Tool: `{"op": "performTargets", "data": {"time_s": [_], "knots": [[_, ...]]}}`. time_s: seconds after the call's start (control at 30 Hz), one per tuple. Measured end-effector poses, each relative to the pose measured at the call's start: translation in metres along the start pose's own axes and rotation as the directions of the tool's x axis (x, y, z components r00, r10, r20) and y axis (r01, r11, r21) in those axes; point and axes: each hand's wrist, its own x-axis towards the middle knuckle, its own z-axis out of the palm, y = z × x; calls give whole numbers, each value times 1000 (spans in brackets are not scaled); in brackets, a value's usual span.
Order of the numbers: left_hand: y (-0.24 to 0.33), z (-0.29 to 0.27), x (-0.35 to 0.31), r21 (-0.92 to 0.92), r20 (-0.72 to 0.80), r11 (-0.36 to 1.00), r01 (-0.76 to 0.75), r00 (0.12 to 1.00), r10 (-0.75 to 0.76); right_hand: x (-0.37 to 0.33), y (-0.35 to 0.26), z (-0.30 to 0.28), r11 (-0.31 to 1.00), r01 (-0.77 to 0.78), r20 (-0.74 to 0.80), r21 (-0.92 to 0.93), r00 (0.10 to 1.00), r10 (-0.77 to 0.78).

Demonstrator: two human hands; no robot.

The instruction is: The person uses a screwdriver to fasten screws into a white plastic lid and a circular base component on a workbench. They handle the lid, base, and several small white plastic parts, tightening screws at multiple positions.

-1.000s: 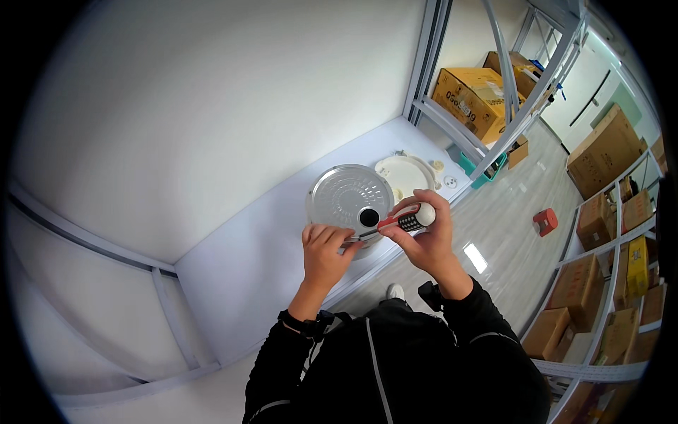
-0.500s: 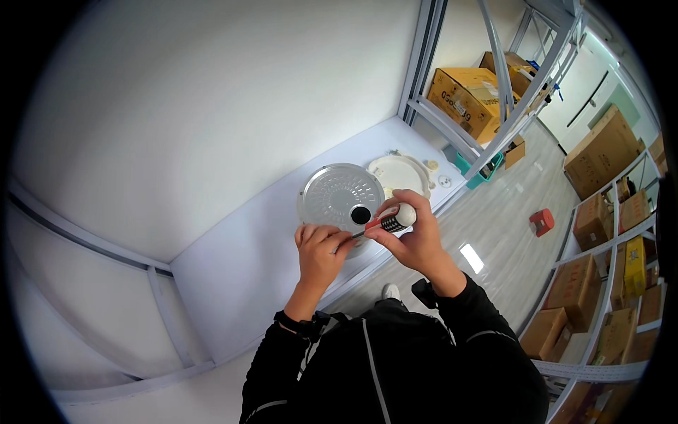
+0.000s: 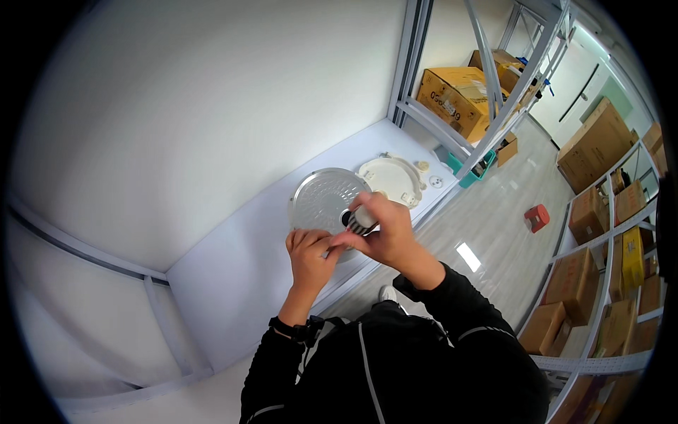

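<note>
A screwdriver (image 3: 362, 221) is sitting inside the right grip (image 3: 387, 234), whose fingers and thumb are wrapping around its dark, pale-striped handle; the hands are hiding its shaft. Just beside it, the left grip (image 3: 311, 258) is bunching its fingers at the near edge of a round silver metal cover (image 3: 321, 194); whether it is pinching anything, one cannot tell. The cover is lying on the pale worktop (image 3: 233, 265), directly beyond both grips. Beyond the right grip, a white round plate (image 3: 387, 175) is lying beside the cover, and a cream disc (image 3: 422, 167) and a white disc (image 3: 436, 181) are resting past its right side. Well to the right of the grips, a teal bin (image 3: 467, 179) and a red stool (image 3: 539, 218) are standing, and a yellow cardboard box (image 3: 459, 97) is sitting far beyond.
</note>
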Motion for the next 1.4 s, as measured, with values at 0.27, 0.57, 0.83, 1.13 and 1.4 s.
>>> {"op": "performTargets", "data": {"time_s": [0.27,0.57,0.83,1.13,1.4], "knots": [[0,-1,-2,-16,-30,1000,-2,1000,2,21,-22,-5,978,-86,120,192,991,64],[1,-1,-1,35,-25,999,-22,999,23,20,-16,1,1000,-10,79,25,997,8],[-3,3,-5,5,-58,999,-40,998,40,27,-30,0,965,-112,57,238,993,101],[-1,5,-5,13,-69,1000,-25,997,26,13,-15,-2,981,-175,153,83,975,161],[-4,4,-5,0,-53,1000,-14,999,14,20,-21,3,916,-201,109,346,979,174]]}}
